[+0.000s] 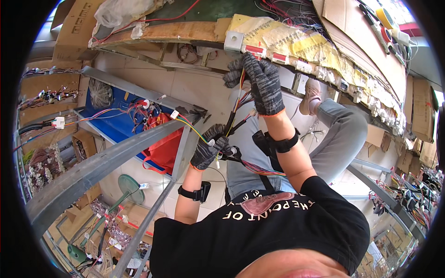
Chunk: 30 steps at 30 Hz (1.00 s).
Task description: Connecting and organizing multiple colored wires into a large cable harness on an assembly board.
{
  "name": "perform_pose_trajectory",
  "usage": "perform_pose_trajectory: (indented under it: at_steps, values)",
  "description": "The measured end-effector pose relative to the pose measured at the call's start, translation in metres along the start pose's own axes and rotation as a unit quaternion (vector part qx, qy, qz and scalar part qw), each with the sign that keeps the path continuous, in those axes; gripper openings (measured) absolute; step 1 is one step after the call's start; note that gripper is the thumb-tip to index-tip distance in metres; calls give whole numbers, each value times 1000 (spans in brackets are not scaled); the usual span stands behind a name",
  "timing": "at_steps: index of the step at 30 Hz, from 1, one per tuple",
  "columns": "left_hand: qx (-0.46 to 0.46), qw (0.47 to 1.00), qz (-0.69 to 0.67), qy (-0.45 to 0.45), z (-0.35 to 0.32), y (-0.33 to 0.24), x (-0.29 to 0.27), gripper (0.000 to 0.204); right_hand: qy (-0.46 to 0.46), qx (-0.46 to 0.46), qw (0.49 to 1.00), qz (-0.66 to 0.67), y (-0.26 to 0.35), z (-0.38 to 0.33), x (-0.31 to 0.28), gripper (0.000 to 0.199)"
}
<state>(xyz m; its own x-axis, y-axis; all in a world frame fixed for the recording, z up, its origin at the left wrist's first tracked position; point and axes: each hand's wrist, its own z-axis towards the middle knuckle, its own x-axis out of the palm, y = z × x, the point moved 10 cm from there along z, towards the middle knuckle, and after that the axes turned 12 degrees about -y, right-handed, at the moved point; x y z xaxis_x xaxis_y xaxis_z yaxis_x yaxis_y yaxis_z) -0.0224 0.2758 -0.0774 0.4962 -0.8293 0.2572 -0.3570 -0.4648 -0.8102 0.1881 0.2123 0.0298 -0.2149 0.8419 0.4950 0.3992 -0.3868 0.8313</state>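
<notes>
My left hand (pixel 208 150), in a dark grey knitted glove, is closed round a wire harness (pixel 230 121) with black sleeving. A yellow-green wire runs from beside this hand to a small white connector (pixel 174 114). Higher up, my right hand (pixel 262 83), gloved alike with an orange cuff, is at the bench edge. Its fingers are bent together on the harness's thin orange and red wires (pixel 241 83); their ends are hidden by the glove. Just above it, a red-and-white block (pixel 255 50) sits on the edge, beside a metal bracket (pixel 234 41). More coloured wires (pixel 259 168) trail across my lap.
Yellowed paper labels (pixel 278 34) cover the curved bench edge, with a row of white connectors below. At left, a grey metal frame (pixel 88 173) crosses over a blue bin (pixel 99 118) and a red bag (pixel 164 150). Wire bundles (pixel 412 204) hang at right.
</notes>
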Motion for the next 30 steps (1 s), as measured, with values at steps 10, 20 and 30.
perform_pose_trajectory:
  at_steps: [10, 20, 30]
  values:
    - [8, 994, -105, 37, -1, -7, 44, 22, 118, 35, 977, -177, 21, -49, -76, 30]
    - [-30, 998, -9, 51, 3, 1, 92, 23, 38, -307, 916, -257, 60, -67, -62, 16]
    - [-26, 995, 84, 43, 1, -27, 93, 20, -155, -206, 928, -270, 48, -53, -67, 9]
